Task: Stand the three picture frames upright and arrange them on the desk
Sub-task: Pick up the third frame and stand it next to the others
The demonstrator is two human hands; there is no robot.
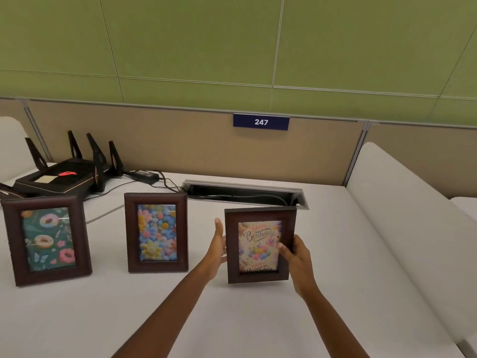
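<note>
Three dark brown picture frames stand on the white desk [258, 332]. The donut frame [46, 239] is upright at the left. The flower frame [157, 232] is upright in the middle. The birthday frame [259, 244] is at the right, upright and slightly tilted. My right hand [296, 262] grips its right edge, thumb on the front. My left hand [218, 249] lies flat against its left edge, fingers extended; fingers behind the frame are hidden.
A black router [67, 174] with several antennas sits at the back left, with a power adapter [144, 174] and cables. A cable slot [245, 193] opens in the desk behind the birthday frame. A white partition [413, 215] borders the right side.
</note>
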